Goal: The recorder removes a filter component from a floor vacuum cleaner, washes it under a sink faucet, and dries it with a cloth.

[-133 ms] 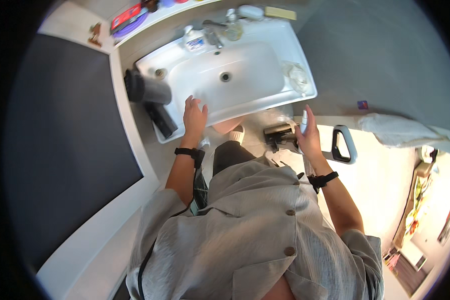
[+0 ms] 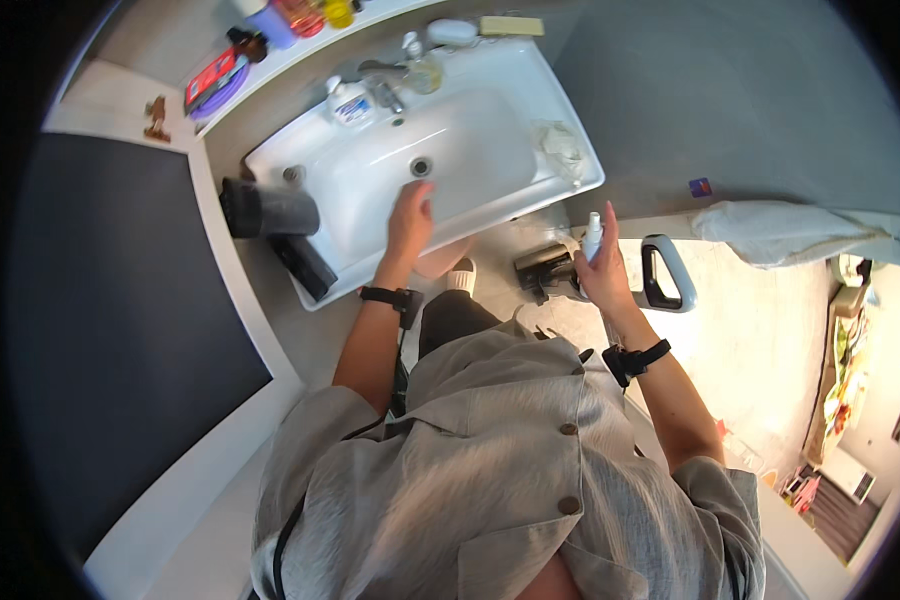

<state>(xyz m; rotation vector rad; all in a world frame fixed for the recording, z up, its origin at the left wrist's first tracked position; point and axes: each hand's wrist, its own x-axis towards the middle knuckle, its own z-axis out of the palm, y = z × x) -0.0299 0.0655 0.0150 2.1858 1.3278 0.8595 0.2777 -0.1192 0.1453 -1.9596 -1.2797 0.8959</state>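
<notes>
Head view: two bare hands out over the sink area, dark band [image 2: 638, 360] on the right wrist, another band [image 2: 395, 302] on the left.

Right hand [image 2: 604, 272] closed on a small white bottle [image 2: 593, 240], thumb on one side, index finger stretched out past it, cap end showing above the grip. Bottle sits just off the sink's right front corner, over the floor side. How firm the grip is, cannot tell.

Left hand [image 2: 410, 225] over the sink [image 2: 485, 130], fingers loosely bent, grip part-open, nothing seen in it. Fingertips near the drain [image 2: 421, 167]; palm hidden.

Back ledge of sink: white pump bottle [image 2: 349, 103], faucet [image 2: 384, 92], clear pump bottle [image 2: 423, 72]. White oval case [image 2: 452, 32] and yellowish bar [image 2: 512, 25] behind. Crumpled clear bag [image 2: 561, 152] on right rim. Dark cylinder [image 2: 280, 208] on its side at left rim, black box [image 2: 303, 267] just beside it.

Shelf [image 2: 310, 48] top left, coloured items on it. Right side: grey loop handle [image 2: 686, 288] near right hand, white cloth [image 2: 765, 232] beyond. Slipper [image 2: 461, 278] below the sink front.
</notes>
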